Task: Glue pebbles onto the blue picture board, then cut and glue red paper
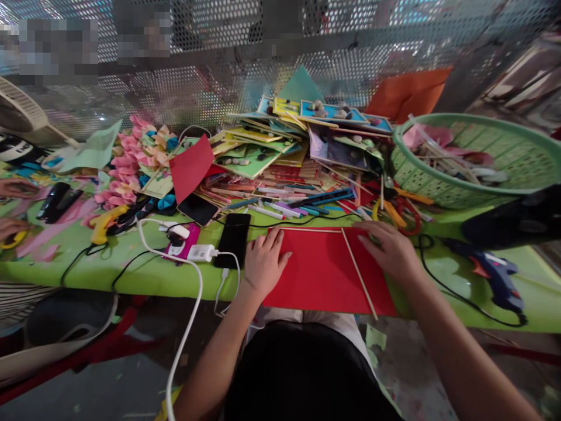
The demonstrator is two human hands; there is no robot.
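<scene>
A red sheet (311, 269) lies on the green tabletop in front of me. One thin pale stick (311, 230) runs along its far edge, and another stick (360, 275) slants across its right part, its near end over the sheet's front edge. My left hand (265, 260) rests flat on the sheet's left side, fingers spread, fingertips near the left end of the far stick. At the sheet's far right corner is my right hand (390, 248), fingers apart and partly bent, with nothing visible in them.
A black phone (232, 240), white chargers and cables lie left of the sheet. Behind are markers, stacked cards and a green basket (473, 152). A blue glue gun (497, 278) sits right, a yellow one (105, 225) left. Another person's hands (15, 228) show far left.
</scene>
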